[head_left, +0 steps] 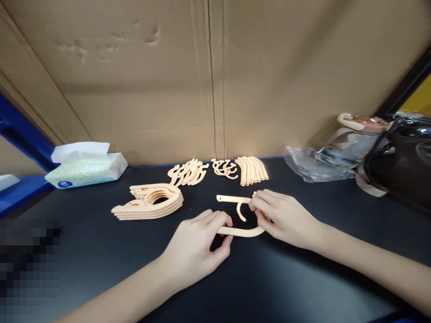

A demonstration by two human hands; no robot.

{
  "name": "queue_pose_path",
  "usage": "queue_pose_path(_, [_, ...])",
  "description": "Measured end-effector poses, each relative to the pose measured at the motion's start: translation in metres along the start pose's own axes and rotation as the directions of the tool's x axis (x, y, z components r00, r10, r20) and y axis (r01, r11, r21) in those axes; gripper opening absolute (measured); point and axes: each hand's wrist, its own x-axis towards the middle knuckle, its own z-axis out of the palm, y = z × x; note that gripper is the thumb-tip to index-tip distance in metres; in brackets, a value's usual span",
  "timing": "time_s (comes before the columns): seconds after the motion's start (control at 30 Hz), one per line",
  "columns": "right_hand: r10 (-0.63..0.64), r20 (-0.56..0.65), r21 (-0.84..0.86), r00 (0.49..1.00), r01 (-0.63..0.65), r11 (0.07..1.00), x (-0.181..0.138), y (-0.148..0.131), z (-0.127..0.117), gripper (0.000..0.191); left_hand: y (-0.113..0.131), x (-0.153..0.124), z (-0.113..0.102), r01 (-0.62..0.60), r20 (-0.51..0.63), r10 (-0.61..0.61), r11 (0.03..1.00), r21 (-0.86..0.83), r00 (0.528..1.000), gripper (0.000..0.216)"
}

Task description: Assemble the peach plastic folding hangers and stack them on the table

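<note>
A cream plastic folding hanger [243, 232] lies between my hands just above or on the black tabletop, its curved arm toward me and a straighter arm behind. Its small hook [241, 211] shows between the two arms. My left hand [198, 242] pinches the end of the near arm between thumb and fingers. Closed around the joint at the right is my right hand [286, 217], which hides that part of the hanger. To the left lies a stack of folded cream hangers [148, 208].
Along the back lie loose cream arms [190, 172], small hooks [225, 168] and a row of curved arms [252, 170]. A tissue pack [87, 170] is at the back left. Clear plastic wrap [313, 166], a bottle [350, 143] and a dark bag [400, 161] crowd the right. Cardboard [151, 89] stands behind.
</note>
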Motion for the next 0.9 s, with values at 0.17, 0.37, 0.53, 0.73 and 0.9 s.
queue_pose_path(0.17, [0.006, 0.04, 0.079, 0.999, -0.009, 0.997, 0.0, 0.0, 0.001, 0.017, 0.0, 0.001, 0.0, -0.036, -0.001, 0.036, 0.999, 0.016, 0.999, 0.011])
queue_pose_path(0.37, [0.0, 0.021, 0.163, 1.0, -0.004, 0.987, 0.0, 0.003, 0.003, 0.015, -0.001, 0.001, 0.0, -0.079, -0.012, 0.079, 0.996, 0.028, 0.997, 0.012])
queue_pose_path(0.53, [0.008, 0.005, 0.173, 1.0, -0.009, 0.985, 0.001, 0.006, 0.005, 0.01, -0.002, 0.001, 0.002, -0.103, -0.031, 0.103, 0.994, 0.027, 0.994, 0.011])
queue_pose_path(0.73, [0.002, 0.015, 0.201, 1.0, -0.005, 0.98, 0.003, 0.008, 0.006, 0.01, -0.003, 0.0, 0.002, -0.112, -0.081, 0.116, 0.993, 0.049, 0.99, 0.008])
queue_pose_path(0.9, [-0.009, 0.019, 0.226, 1.0, 0.004, 0.974, 0.005, 0.01, 0.007, 0.013, -0.005, 0.0, 0.004, -0.137, -0.058, 0.14, 0.989, 0.049, 0.988, 0.013])
